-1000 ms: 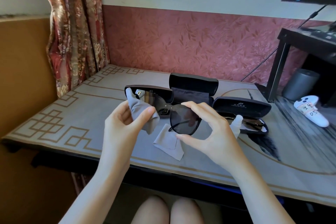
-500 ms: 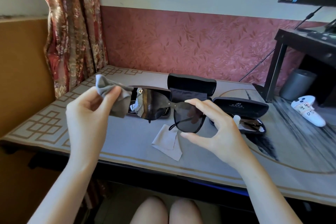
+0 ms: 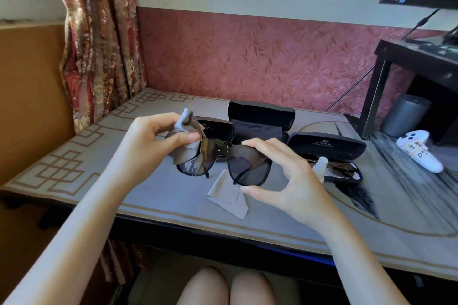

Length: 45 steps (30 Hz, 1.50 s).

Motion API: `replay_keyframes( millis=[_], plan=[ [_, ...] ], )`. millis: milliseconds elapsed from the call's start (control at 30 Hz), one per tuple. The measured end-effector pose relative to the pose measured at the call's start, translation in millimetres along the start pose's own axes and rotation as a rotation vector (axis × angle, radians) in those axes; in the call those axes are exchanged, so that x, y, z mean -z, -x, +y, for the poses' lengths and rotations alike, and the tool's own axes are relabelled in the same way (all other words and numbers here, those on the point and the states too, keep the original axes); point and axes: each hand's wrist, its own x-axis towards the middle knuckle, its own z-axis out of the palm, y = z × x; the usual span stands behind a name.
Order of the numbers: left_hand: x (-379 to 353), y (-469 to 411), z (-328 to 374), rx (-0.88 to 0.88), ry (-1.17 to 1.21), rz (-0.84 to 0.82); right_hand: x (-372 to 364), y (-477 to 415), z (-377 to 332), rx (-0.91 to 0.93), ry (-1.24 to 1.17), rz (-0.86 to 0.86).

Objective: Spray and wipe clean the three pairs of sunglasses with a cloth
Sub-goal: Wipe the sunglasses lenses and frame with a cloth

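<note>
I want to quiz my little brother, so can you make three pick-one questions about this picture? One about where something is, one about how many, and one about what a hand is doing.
1. Where is the spare grey cloth?
A. flat on the table
B. inside a case
C. on the floor

2. How many black cases are open?
A. one
B. two
C. three

3. What is the left hand doing?
A. lying flat
B. pinching the held cloth on the sunglasses
C. gripping a spray bottle

Answers:
1 A: it lies in front of the cases.
2 C: three lids stand up.
3 B: its fingers pinch the cloth over one lens.
</note>
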Motion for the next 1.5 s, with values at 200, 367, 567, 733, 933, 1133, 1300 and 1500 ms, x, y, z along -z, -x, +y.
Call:
replay_keyframes(
  millis=[200,367,567,733,933,1133,1300,1500],
  plan=[
    [-6,-1,0,0.000,0.064,0.096,0,-2,5,-0.015,-0.045,0.001],
    [-5,7,12,-0.070,-0.066,-0.146,5,-3,5,-0.010,-0.088,0.002],
    [-10,5,24,-0.105,-0.138,-0.313,2,-2,6,-0.009,-0.098,-0.031],
    [-17,0,28,-0.108,-0.128,-0.247,1,-4,7,0.006,-0.067,-0.031],
    [-24,-5,20,-0.140,-0.159,-0.050,1,-4,8,0.015,-0.064,-0.014],
    [-22,8,9,-0.146,0.022,0.339,5,-5,10,0.002,-0.103,0.050],
    [-28,29,-19,-0.002,0.033,0.363,7,-8,13,-0.020,-0.066,0.088],
    [-48,36,-63,0.244,0.008,0.123,8,-9,20,-0.055,-0.054,0.132]
  ],
)
